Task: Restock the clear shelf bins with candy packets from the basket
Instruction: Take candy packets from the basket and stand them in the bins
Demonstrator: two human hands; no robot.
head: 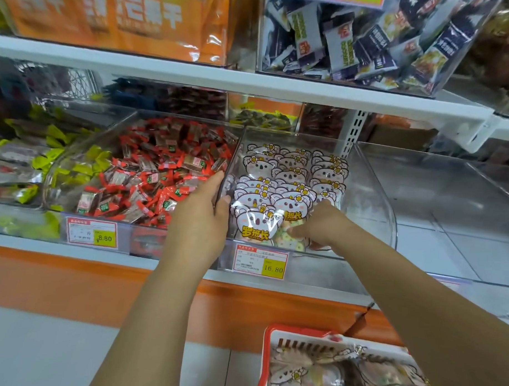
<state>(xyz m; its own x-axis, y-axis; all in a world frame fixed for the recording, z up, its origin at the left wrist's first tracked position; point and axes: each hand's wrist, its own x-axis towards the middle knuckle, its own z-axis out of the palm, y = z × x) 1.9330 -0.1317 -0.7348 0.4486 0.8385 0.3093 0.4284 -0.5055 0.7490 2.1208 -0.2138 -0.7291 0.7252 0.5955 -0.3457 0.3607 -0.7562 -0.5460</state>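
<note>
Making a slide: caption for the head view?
Left hand grips the clear bin; right hand holds koala candy packets inside it.

Koala packets (279,190) white with yellow flowers (gold lettering on the front one); neighbouring sweets (161,175) red and brown; basket (266,346) rim red; price tags (91,232) red-edged white with yellow.

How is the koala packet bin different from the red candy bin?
The koala packet bin holds flat packets in neat rows; the red candy bin holds small wrapped pieces in a loose heap. The koala packet bin's tag reads 16.80; the red candy bin's tag reads 8.80. Both are clear and sit side by side.
</note>
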